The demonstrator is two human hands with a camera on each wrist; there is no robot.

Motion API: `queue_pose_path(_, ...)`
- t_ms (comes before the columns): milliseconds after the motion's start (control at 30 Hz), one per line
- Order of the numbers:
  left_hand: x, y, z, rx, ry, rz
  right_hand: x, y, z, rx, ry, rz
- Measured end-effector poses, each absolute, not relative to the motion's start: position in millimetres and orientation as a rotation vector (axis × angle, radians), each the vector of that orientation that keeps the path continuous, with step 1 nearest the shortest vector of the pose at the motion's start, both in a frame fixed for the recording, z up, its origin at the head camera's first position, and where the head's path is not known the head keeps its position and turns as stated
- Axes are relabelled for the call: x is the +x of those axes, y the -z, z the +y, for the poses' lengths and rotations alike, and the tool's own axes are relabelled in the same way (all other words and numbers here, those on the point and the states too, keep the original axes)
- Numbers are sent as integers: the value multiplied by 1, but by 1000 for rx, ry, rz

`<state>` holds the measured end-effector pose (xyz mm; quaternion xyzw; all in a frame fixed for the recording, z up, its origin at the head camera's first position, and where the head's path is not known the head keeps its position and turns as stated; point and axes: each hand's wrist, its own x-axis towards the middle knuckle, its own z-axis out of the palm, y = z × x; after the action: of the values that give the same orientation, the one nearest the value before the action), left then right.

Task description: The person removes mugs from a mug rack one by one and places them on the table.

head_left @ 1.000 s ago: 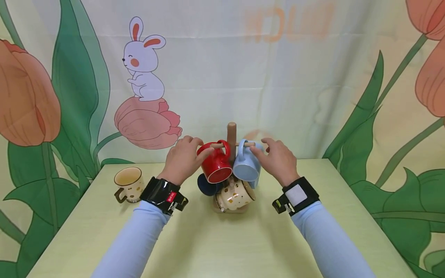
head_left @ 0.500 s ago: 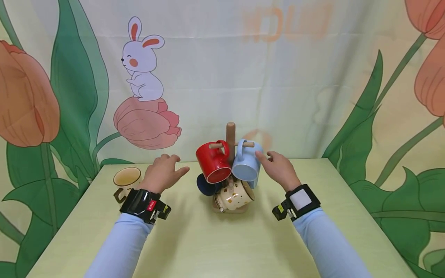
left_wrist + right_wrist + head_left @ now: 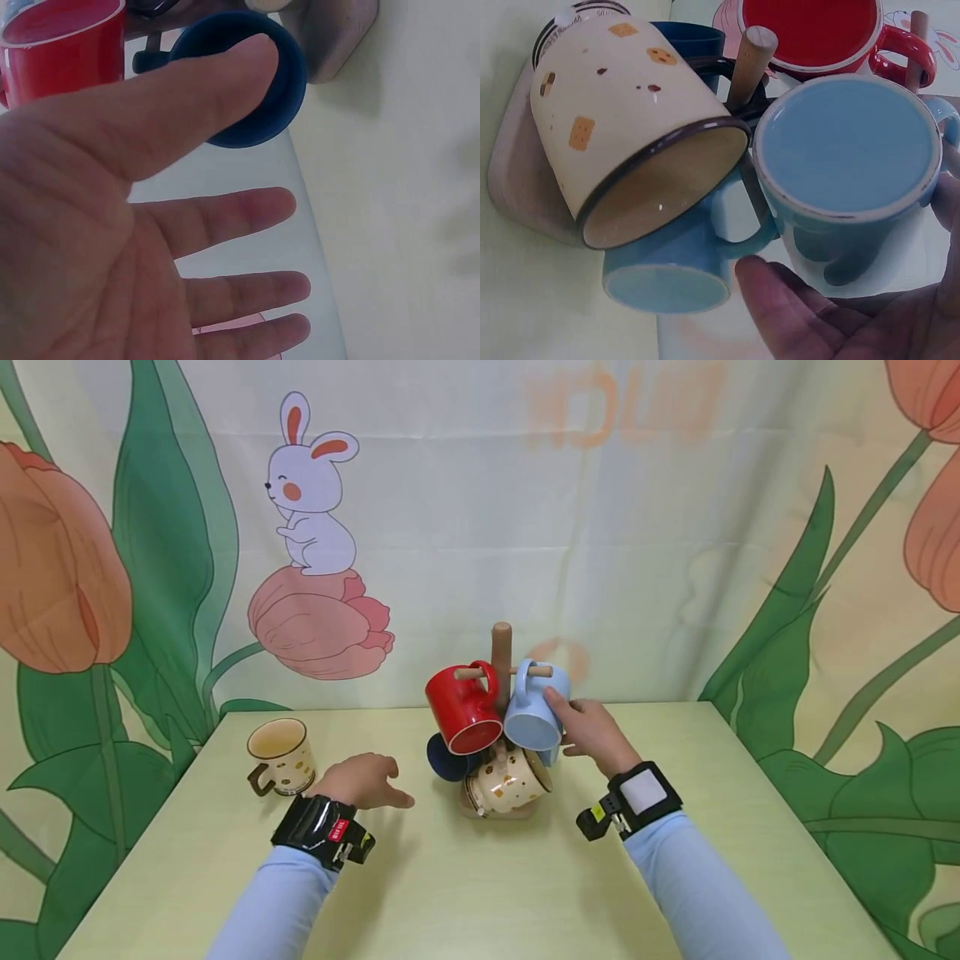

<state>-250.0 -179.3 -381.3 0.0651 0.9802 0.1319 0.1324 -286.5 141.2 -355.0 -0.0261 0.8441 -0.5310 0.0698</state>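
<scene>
Several mugs hang on a wooden mug tree [image 3: 501, 652]. A red mug [image 3: 459, 714] is on an upper left peg and a light blue mug [image 3: 528, 720] on the right one. Below them hang a dark blue mug [image 3: 447, 760], a cream patterned mug [image 3: 506, 783] and a second light blue mug [image 3: 667, 277]. My right hand [image 3: 596, 735] is at the upper light blue mug's right side, thumb against it, the other fingers loosely bent lower down. Left of the tree, my left hand [image 3: 363, 781] hovers over the table with fingers spread, holding nothing.
Another cream patterned mug [image 3: 287, 764] stands upright at the table's left side, just beyond my left hand, its brown handle facing left. A printed cloth [image 3: 637, 568] hangs behind the pale table [image 3: 465, 893].
My left hand has left the red mug and moved left and down towards me. The right hand has slid lower along the light blue mug. The mugs on the tree stay as they were.
</scene>
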Motion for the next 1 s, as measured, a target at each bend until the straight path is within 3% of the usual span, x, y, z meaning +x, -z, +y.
queue_pose_path(1000,-245,397,-175,178,-387,2894,-288,363,128,105,1972,2135)
